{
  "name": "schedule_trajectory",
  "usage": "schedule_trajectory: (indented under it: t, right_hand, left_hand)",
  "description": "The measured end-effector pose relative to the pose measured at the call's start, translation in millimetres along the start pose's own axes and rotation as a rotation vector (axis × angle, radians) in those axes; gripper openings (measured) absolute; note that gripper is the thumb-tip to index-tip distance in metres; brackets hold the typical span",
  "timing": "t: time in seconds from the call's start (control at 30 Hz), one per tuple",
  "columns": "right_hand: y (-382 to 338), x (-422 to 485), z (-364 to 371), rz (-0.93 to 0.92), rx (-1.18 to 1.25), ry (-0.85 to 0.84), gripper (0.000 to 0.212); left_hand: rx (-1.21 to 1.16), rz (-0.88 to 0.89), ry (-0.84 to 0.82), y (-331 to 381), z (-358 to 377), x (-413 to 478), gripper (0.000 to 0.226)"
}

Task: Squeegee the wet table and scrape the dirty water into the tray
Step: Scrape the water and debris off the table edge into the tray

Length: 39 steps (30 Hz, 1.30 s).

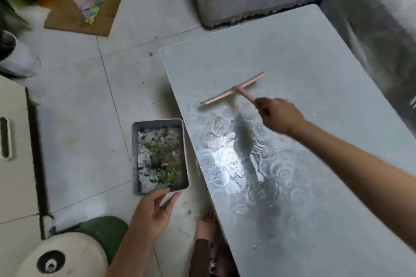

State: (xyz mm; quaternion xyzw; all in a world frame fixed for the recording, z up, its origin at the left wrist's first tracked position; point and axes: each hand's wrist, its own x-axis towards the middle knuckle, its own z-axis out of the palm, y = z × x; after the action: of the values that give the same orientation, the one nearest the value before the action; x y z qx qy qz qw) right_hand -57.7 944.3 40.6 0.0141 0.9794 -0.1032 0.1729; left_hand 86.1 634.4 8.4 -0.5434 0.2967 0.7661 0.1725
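L fingers [158, 194] pinch tray [135, 153] at near rim; R hand [279, 114] grips squeegee [231, 92] handle.

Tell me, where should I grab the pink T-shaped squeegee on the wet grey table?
Grab the pink T-shaped squeegee by its thin handle, coming from the near right side. The long blade lies across the wet grey table, and the handle sticks back toward you from its middle, so pulling there should keep the blade flat. The right hand grips it just there.
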Motion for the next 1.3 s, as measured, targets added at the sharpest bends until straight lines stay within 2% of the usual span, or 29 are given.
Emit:
schedule_trajectory:
  t: [0.1, 0.23, 0.37, 0.5, 0.57, 0.63, 0.77, 0.83, 0.93, 1.03, 1.13, 1.17, 1.3]
  right_hand:
    - [-1, 41, 7, 0.069, 0.039, -0.019, 0.027]
    - [-18, 41, 35, 0.035, 0.117, 0.063, 0.029]
    - [-30, 22, 47, -0.007, 0.185, 0.103, 0.03]
    - [-77, 26, 49, -0.191, 0.14, 0.013, 0.033]
    - [-95, 26, 51, -0.19, 0.136, -0.038, 0.034]
    - [-94, 15, 50, -0.165, 0.116, -0.066, 0.044]
    - [-57, -46, 44, -0.233, -0.011, -0.148, 0.076]
    - [-44, -72, 32, -0.198, -0.058, -0.193, 0.082]
    - [-46, -67, 3, -0.207, -0.147, -0.282, 0.075]
    - [-76, -25, -20, -0.325, -0.201, -0.204, 0.064]
    - [-102, 18, -34, -0.263, -0.222, -0.145, 0.045]
    - [-108, 26, -34, -0.251, -0.241, -0.167, 0.046]
    - [-96, 13, -18, -0.328, -0.294, -0.292, 0.074]
  left_hand:
    - [-0.024, -0.048, 0.026, 0, 0, -4, 0.044]
    - [0.015, -0.053, -0.002, -5, 3, -8, 0.018]
    - [0.015, -0.055, -0.005, -11, 0, -8, 0.018]
    - [-0.013, -0.012, 0.007, -14, -4, 1, 0.048]
    - [-0.029, -0.011, 0.005, -11, -3, 3, 0.053]
    - [-0.035, -0.009, 0.003, -9, -5, 6, 0.054]
    - [-0.088, -0.006, -0.003, -3, -6, 8, 0.044]
    - [-0.113, -0.023, 0.002, 2, -3, 7, 0.032]
    - [-0.134, -0.02, 0.0, 7, -3, 7, 0.027]
    - [-0.135, -0.031, 0.003, 12, -3, 11, 0.029]
    - [-0.088, -0.021, -0.037, 9, -3, 12, 0.025]
    - [-0.045, -0.011, -0.05, 9, -4, 13, 0.023]
    - [-0.027, -0.002, -0.063, 8, -7, 21, 0.022]
